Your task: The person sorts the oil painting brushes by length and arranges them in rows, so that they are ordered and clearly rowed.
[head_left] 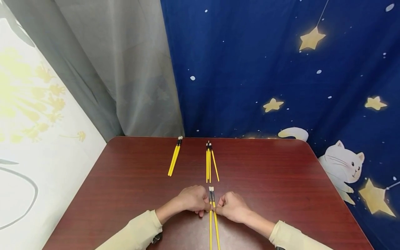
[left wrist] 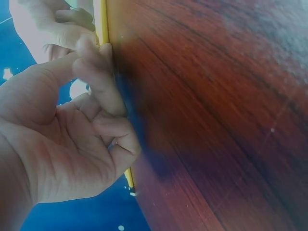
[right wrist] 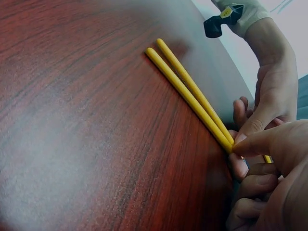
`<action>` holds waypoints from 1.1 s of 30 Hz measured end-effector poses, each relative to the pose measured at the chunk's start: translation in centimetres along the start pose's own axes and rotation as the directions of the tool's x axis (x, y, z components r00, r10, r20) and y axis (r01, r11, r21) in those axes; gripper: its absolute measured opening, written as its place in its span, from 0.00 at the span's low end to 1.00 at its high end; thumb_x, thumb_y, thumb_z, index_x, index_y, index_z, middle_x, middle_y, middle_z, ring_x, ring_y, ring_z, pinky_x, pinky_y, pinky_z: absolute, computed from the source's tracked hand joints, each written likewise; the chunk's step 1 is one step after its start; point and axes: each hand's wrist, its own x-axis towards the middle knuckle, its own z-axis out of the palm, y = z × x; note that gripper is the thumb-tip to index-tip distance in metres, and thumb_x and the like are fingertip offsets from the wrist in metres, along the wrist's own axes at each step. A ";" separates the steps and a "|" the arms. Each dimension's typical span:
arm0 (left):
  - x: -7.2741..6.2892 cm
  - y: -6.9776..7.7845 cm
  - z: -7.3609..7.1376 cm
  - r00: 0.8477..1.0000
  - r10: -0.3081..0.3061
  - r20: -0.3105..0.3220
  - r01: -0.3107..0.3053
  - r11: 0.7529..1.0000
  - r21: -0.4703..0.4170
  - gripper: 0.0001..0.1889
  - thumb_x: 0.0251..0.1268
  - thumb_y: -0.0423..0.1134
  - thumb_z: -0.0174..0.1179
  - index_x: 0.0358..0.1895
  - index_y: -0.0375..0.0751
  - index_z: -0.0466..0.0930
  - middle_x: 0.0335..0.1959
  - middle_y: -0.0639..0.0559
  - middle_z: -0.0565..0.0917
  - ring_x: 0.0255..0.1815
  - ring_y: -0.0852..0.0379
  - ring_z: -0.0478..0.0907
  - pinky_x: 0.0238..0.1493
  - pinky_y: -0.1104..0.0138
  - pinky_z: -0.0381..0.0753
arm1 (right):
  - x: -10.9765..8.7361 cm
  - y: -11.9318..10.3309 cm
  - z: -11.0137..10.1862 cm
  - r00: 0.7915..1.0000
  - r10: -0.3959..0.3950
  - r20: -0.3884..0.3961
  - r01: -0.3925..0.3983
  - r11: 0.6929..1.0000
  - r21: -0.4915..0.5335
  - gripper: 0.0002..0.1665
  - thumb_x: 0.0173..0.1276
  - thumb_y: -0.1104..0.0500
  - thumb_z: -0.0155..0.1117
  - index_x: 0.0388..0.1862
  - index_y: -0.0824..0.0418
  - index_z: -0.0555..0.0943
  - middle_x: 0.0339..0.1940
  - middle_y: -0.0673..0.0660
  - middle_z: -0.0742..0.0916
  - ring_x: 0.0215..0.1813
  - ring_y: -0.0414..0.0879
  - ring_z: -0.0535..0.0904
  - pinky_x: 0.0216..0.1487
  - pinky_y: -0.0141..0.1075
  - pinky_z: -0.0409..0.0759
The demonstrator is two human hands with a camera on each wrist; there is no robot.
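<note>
In the head view, the left hand [head_left: 194, 199] and right hand [head_left: 232, 207] meet over the front pair [head_left: 210, 222] of yellow brushes, each pinching the handles just below the dark ferrules. The pair lies on the table [head_left: 265, 166], bristles facing away, handles spreading slightly toward the person. Just beyond it is a cluster [head_left: 210, 163] of brushes, one slanting out to the right; farther left lies the back pair [head_left: 174, 158], tilted. A grey curtain [head_left: 143, 69] and a blue curtain [head_left: 234, 69] hang behind.

In the left wrist view, the left thumb and forefinger close on a yellow handle, the other fingers bent (the right hand shows just past them).

In the right wrist view, the front pair's rounded ends sit slightly apart, the handles converging at the pinching fingertips. A black device [right wrist: 221, 21] sits at the left sleeve.
</note>
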 end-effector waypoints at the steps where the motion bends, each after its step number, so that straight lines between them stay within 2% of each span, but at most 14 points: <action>1: 0.0 0.0 0.0 1.000 0.001 -0.003 -0.001 1.000 0.004 0.19 0.63 0.48 0.71 0.13 0.54 0.82 0.08 0.62 0.81 0.12 0.64 0.75 0.20 0.70 0.66 | 0.0 0.0 0.0 1.000 0.002 0.002 -0.002 1.000 0.002 0.13 0.59 0.53 0.76 0.17 0.50 0.84 0.12 0.38 0.76 0.21 0.36 0.71 0.26 0.32 0.69; 7: 0.0 0.0 0.0 1.000 -0.007 -0.004 0.007 1.000 0.016 0.21 0.64 0.49 0.71 0.12 0.52 0.83 0.07 0.60 0.78 0.12 0.65 0.69 0.20 0.70 0.63 | 0.2 0.2 -0.2 1.000 0.002 0.028 -0.003 1.000 0.015 0.13 0.61 0.52 0.77 0.19 0.50 0.84 0.12 0.39 0.75 0.21 0.36 0.70 0.24 0.31 0.67; 15: 0.1 0.0 -0.4 0.999 -0.020 0.037 0.019 1.000 0.012 0.20 0.65 0.52 0.72 0.15 0.52 0.85 0.07 0.61 0.77 0.12 0.64 0.72 0.20 0.70 0.65 | 0.3 0.3 -0.5 0.997 -0.009 0.071 0.007 0.999 0.035 0.13 0.63 0.51 0.76 0.20 0.51 0.85 0.12 0.39 0.75 0.20 0.36 0.68 0.22 0.30 0.65; 22: 0.5 -0.1 -2.3 0.997 -0.003 0.080 0.006 0.999 -0.037 0.21 0.68 0.52 0.71 0.16 0.47 0.86 0.13 0.55 0.85 0.17 0.55 0.82 0.19 0.69 0.66 | 0.4 0.2 -0.6 0.996 -0.030 0.089 0.025 0.998 0.054 0.14 0.66 0.52 0.73 0.21 0.53 0.87 0.11 0.39 0.73 0.18 0.35 0.65 0.21 0.29 0.62; 28: 0.7 -0.5 -3.7 0.996 -0.002 0.085 0.009 0.997 -0.081 0.22 0.69 0.52 0.70 0.17 0.46 0.87 0.16 0.51 0.87 0.21 0.50 0.85 0.20 0.68 0.68 | 0.5 0.3 -0.6 0.996 -0.032 0.089 0.027 0.998 0.049 0.17 0.69 0.51 0.71 0.20 0.54 0.86 0.11 0.39 0.73 0.18 0.34 0.65 0.21 0.29 0.62; 33: 0.8 -1.1 -4.8 0.997 -0.010 0.071 0.018 0.994 -0.109 0.24 0.72 0.56 0.67 0.18 0.46 0.87 0.19 0.47 0.88 0.22 0.49 0.84 0.20 0.68 0.67 | 0.5 0.4 -0.7 0.995 -0.037 0.088 0.032 0.998 0.058 0.15 0.70 0.51 0.71 0.23 0.53 0.88 0.14 0.41 0.78 0.19 0.34 0.67 0.23 0.29 0.64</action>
